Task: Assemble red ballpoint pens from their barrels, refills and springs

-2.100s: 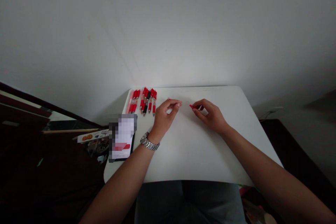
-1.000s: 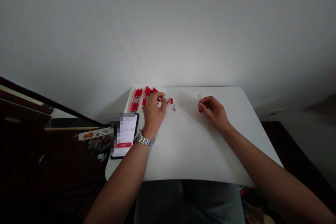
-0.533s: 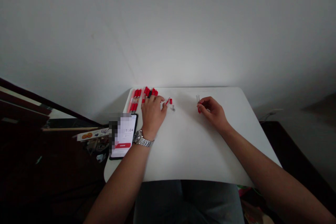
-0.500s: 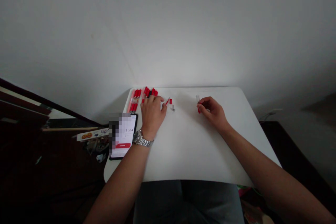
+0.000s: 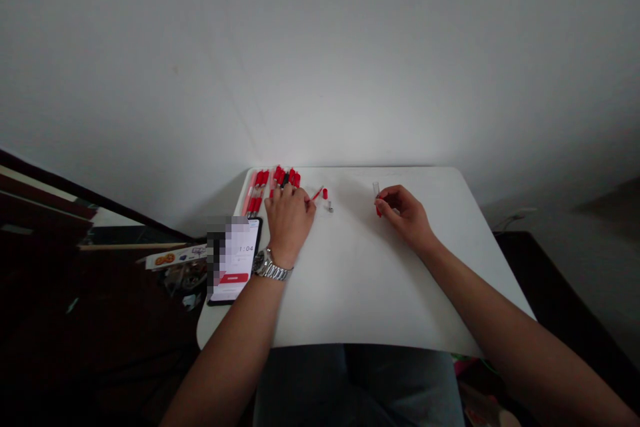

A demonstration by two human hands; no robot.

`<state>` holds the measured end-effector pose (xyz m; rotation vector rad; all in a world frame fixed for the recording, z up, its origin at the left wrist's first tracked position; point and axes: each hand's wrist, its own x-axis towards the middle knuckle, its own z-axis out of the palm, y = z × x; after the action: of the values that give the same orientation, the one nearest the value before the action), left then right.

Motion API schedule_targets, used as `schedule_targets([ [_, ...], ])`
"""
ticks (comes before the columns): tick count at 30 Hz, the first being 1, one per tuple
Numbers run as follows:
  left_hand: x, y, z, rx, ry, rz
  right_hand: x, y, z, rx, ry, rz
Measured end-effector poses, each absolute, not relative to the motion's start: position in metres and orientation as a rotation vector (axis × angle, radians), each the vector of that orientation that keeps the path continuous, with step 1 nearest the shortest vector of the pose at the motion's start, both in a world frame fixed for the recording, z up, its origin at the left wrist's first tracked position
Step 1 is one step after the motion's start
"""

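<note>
A row of red pens lies at the far left corner of a small white table. My left hand rests palm down over the right end of that row, fingers curled onto the pens; what they hold is hidden. Just right of it lie loose pen parts: a thin red refill, a red cap piece and a small grey tip. My right hand is closed on a clear pen barrel with a red grip, held nearly upright above the table.
A phone with a lit screen lies at the table's left edge, beside my left wrist with its metal watch. A white wall stands right behind the table. Dark furniture and clutter lie to the left below the table.
My left hand let go of the small parts, which now lie on the table, and moved left onto the row of pens. My right hand turned its pen barrel upright.
</note>
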<state>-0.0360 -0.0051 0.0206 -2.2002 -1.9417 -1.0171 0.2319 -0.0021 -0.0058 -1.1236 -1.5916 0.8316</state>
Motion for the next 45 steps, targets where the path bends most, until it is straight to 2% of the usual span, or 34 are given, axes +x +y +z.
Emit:
schedule_targets([
  [8,-0.035,-0.003,0.02,-2.123,-1.873,-1.042,0.231,-0.003,-0.003,-1.115,-1.58,0.842],
  [13,-0.032,-0.008,0.033,-2.118,-2.076,-0.587,0.231,-0.003,-0.005,-1.14,-1.585,0.837],
  [15,-0.031,-0.01,0.037,-2.127,-2.114,-0.528,0.231,-0.002,-0.005,-1.144,-1.588,0.835],
  [33,-0.029,-0.006,0.027,-2.228,-1.842,-0.904,0.23,-0.003,-0.003,-1.126,-1.579,0.848],
  [45,-0.026,-0.008,0.028,-2.219,-1.958,-0.749,0.228,-0.003,-0.002,-1.135,-1.59,0.831],
])
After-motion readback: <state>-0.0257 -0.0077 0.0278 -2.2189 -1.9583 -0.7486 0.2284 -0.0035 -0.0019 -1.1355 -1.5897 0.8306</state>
